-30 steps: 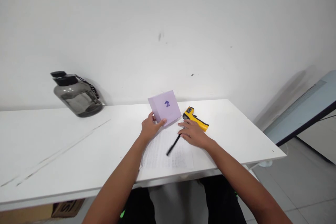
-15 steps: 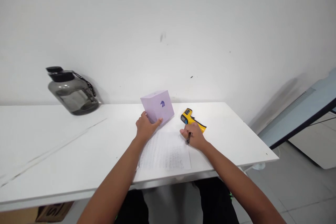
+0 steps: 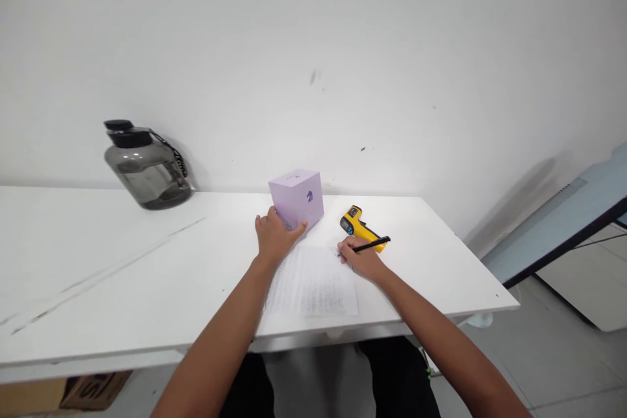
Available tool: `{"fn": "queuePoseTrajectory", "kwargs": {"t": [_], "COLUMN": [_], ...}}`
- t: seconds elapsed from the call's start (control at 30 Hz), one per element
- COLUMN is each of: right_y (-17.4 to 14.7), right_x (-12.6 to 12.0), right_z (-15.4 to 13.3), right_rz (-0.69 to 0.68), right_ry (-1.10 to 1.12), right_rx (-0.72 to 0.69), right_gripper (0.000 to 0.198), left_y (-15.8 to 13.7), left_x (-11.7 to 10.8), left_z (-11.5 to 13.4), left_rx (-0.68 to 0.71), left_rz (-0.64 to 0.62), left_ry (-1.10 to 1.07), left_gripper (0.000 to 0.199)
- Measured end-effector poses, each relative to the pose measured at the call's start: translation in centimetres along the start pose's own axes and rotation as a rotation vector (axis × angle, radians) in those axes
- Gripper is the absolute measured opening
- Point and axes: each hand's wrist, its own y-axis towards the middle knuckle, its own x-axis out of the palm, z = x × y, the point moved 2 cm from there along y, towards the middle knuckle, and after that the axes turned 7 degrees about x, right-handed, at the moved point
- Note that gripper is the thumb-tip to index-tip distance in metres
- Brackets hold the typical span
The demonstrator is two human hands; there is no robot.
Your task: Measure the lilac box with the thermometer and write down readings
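Note:
My left hand grips the near lower part of a lilac box with a dark horse-head mark, fingers on its left side and thumb across the front. In my right hand is a black pen, its tip down near the top right corner of a sheet of paper covered in rows of faint writing. Just beyond that hand lies a yellow and black infrared thermometer, with the pen crossing in front of its handle.
At the back left of the white table a large grey water bottle with a black lid stands near the wall. A dark-edged panel leans off to the right. A cardboard box sits below the table.
The pen has swung from pointing down in my right fist to a writing hold with its tip at the paper. The lilac box has tipped more upright in my left hand.

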Motion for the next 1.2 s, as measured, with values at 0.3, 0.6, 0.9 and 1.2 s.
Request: {"fn": "queuePoseTrajectory", "kwargs": {"t": [0.3,0.6,0.9,1.2], "right_y": [0.15,0.66,0.58,0.55], "right_x": [0.03,-0.15,-0.05,-0.17], "right_z": [0.26,0.25,0.35,-0.01], "right_rz": [0.055,0.005,-0.007,0.029], "right_ry": [-0.073,-0.079,-0.04,-0.066], "right_rx": [-0.052,0.012,0.028,0.028], "right_gripper": [0.042,0.038,0.038,0.037], "left_y": [0.2,0.08,-0.04,-0.07], "left_x": [-0.47,-0.37,-0.4,-0.23], "left_z": [-0.5,-0.37,-0.19,-0.36], "left_rx": [-0.083,-0.098,-0.12,-0.122], "left_rz": [0.024,-0.01,-0.037,-0.058], "left_ry": [0.022,0.039,0.019,0.018], "left_gripper": [0.099,0.096,0.097,0.098]}}
